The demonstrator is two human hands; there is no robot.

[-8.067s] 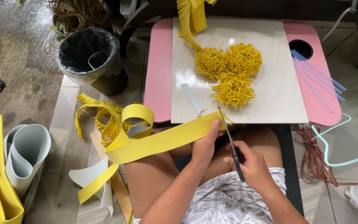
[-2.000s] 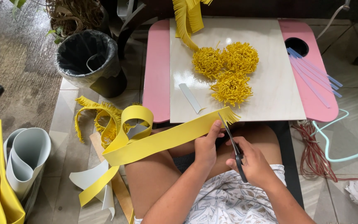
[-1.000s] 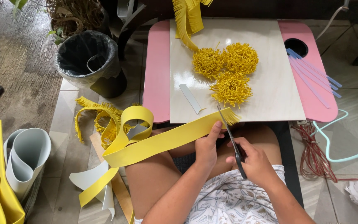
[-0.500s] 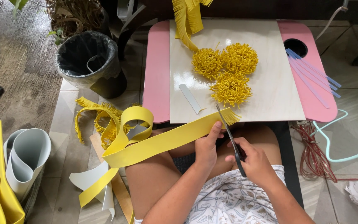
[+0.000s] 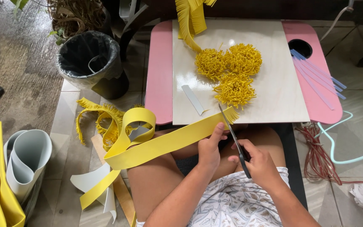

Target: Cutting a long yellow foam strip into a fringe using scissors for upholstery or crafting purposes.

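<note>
So, looking straight down at someone's lap: the left hand (image 5: 209, 148) is closed around a long yellow foam strip (image 5: 164, 143), thumb on top, pinching it right near its end. That end is already cut into a fine fringe (image 5: 231, 113) sitting at the front edge of the white board (image 5: 274, 84). The right hand (image 5: 259, 162) is wrapped around the handles of a pair of scissors (image 5: 233, 136), fingers curled in tight, and the blades point up toward the fringed end; the blade tips look close together, though I can't tell if they're fully closed.

From the left hand the strip runs off to the left, loops into a curl (image 5: 137, 124) above the floor and trails down past the knee.

On the board sit three fluffy yellow pompoms (image 5: 232, 69) bunched together and touching, with a small white scrap (image 5: 193, 99) just beside them. Another fringed yellow strip (image 5: 190, 21) hangs in from the top. The board rests on a pink table (image 5: 159, 75), which has a few pale blue and lilac strips (image 5: 316, 77) on its right side.

Off to the left is a black-lined bin (image 5: 89, 59), more fringed yellow scrap (image 5: 99, 122) on the tiles, and rolled grey and yellow sheets (image 5: 17, 168) in the corner.
</note>
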